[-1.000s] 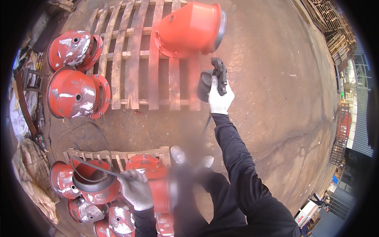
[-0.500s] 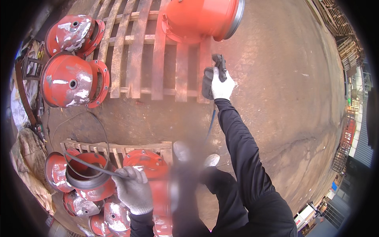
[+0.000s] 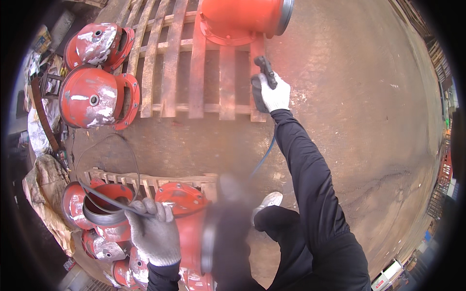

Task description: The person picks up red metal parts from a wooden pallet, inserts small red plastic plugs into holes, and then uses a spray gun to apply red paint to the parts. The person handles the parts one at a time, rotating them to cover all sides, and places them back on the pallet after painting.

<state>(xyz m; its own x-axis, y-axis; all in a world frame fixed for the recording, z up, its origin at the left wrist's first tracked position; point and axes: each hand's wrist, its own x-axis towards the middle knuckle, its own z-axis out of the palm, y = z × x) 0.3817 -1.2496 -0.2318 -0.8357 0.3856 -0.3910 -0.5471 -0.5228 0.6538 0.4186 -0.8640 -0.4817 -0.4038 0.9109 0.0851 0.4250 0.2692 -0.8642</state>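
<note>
In my gloved right hand (image 3: 277, 94) is a dark spray gun (image 3: 266, 72), the fingers wrapped round its grip and its front end toward the far side. A thin blue hose (image 3: 264, 156) runs down from near that wrist toward my feet. Beyond the gun, a freshly coated orange-red flanged pipe fitting (image 3: 238, 20) with a grey end ring stands on a wooden pallet (image 3: 196, 82). A reddish haze hangs beside it. My gloved left hand (image 3: 154, 235) is closed round a dark hose (image 3: 109, 200), which loops out over the fittings at lower left.
Two red fittings with white patches (image 3: 90, 97) sit at the pallet's left end. More red fittings (image 3: 110, 228) crowd a second pallet (image 3: 145, 180) on the near left. Crumpled sheeting (image 3: 43, 189) lies along the left edge. My shoe (image 3: 271, 200) rests on the brown floor.
The view has shifted a little, so the pallets and fittings sit slightly differently. The spray gun has tilted more to the left in my right hand. Both hands keep their hold.
</note>
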